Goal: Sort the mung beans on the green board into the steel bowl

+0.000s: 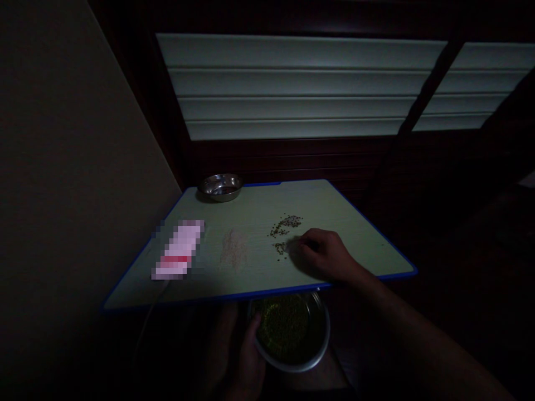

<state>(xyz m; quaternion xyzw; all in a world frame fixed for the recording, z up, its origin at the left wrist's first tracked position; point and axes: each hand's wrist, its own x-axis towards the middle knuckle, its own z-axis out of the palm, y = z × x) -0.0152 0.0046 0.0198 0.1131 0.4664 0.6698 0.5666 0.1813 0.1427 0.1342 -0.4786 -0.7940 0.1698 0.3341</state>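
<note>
Below the table's near edge, my left hand (249, 356) grips the left rim of a metal bowl (325, 340), its thumb over the rim. Small greenish grains (286, 326), like mung beans, fill much of the bowl. My right hand (324, 253) rests on the table with its fingers curled and closed; what is in them, if anything, is hidden. Just left of its fingertips lie scattered small dark beans (281, 249), with another cluster (290, 221) a little farther back. A patch of pale pinkish grains (234, 250) is spread farther left.
The pale table top (259, 206) has a blue edge. A shallow metal bowl (221, 188) stands at its back left corner. A phone-like blurred object (179, 250) lies at the left, with a cable (146, 323) running down. A wall rises at left, slatted panels behind. Lighting is dim.
</note>
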